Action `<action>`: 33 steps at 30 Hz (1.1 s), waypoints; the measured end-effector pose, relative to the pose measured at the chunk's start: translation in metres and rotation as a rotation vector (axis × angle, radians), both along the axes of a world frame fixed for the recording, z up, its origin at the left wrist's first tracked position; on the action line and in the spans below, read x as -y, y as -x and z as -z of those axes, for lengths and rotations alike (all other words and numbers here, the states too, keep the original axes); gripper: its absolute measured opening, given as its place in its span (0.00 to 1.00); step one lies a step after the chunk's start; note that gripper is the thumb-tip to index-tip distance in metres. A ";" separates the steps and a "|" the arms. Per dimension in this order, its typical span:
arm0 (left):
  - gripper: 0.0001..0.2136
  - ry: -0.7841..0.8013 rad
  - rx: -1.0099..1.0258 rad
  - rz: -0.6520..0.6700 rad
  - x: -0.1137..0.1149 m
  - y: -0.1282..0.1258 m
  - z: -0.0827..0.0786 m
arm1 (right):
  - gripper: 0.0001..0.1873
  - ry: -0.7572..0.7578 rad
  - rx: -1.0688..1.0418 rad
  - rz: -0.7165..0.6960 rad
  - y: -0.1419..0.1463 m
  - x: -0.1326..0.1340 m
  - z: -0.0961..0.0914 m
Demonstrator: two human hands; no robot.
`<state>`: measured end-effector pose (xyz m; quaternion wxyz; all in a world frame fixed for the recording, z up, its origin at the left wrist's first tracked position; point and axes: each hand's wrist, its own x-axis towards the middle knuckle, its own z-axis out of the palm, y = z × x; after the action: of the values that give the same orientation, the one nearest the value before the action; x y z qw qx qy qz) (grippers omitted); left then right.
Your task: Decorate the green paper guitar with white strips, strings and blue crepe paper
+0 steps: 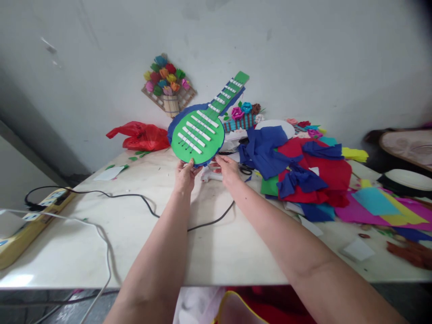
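A green paper guitar (pixel 199 132) with white strips and a blue backing stands upright at the far side of the white table (pixel 141 234), its neck leaning up to the right against the wall. My left hand (pixel 184 175) pinches the lower rim of its round body. My right hand (pixel 227 168) grips the lower right rim beside it. Both arms reach straight forward over the table.
A heap of blue, red and green crepe paper (pixel 300 171) lies right of the hands, with scissors (pixel 246 170) at its edge. A red plastic bag (pixel 141 136), a paper flower basket (pixel 169 87) on the wall, a yellow power strip (pixel 30 220) and black cable (pixel 135 198) lie left.
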<state>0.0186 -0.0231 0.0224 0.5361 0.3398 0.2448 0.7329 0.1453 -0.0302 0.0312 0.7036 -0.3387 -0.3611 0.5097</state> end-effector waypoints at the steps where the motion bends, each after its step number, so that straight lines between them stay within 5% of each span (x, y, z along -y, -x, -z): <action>1: 0.18 0.003 0.004 0.000 0.000 0.000 0.000 | 0.07 -0.004 0.002 -0.001 0.000 0.000 0.000; 20: 0.18 -0.061 -0.023 -0.061 0.003 -0.010 -0.002 | 0.05 0.018 0.027 0.096 -0.001 0.001 -0.006; 33: 0.13 0.025 0.043 0.009 -0.002 -0.009 0.005 | 0.08 -0.022 0.036 0.048 -0.002 -0.002 0.000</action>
<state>0.0278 -0.0211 0.0176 0.5488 0.3184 0.2406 0.7346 0.1470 -0.0278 0.0315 0.7127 -0.3488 -0.3710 0.4825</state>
